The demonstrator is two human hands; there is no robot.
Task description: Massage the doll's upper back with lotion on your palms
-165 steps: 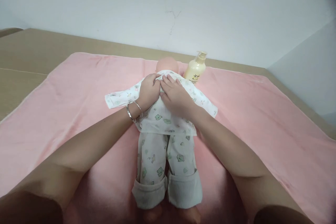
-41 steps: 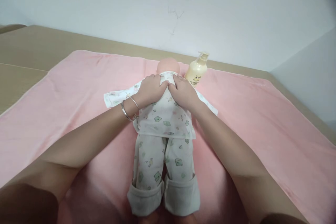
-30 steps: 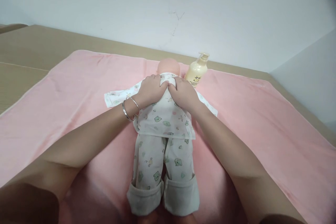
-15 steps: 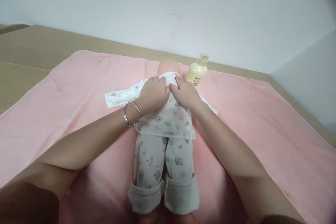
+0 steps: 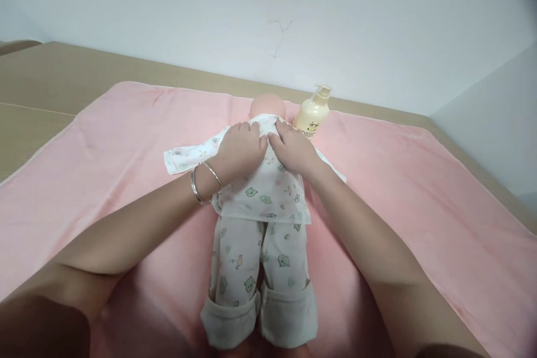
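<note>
A bald baby doll (image 5: 268, 105) lies stretched out in front of me, its head away from me and its face not visible. A white shirt with small green animal prints (image 5: 264, 196) covers its torso, one sleeve spread to the left and part of the other showing at the right. Printed pants (image 5: 239, 260) with thick turned-up cuffs are on its legs. My left hand (image 5: 243, 148) rests on the shirt's upper left, fingers laid over the shoulder area. Opposite it, my right hand (image 5: 293, 145) lies on the upper right, thumb apart from the fingers. Both hands look open.
Behind my right hand stands a pale yellow pump bottle (image 5: 312, 114), close to the doll's head. A pink blanket (image 5: 398, 196) lies under everything on a wooden surface (image 5: 37, 84). A white wall (image 5: 369, 28) rises at the back.
The shirt's collar, bunched and pinched between my hands before, now lies smoother below the head. My fingers have loosened and flattened onto the cloth. The view has shifted slightly.
</note>
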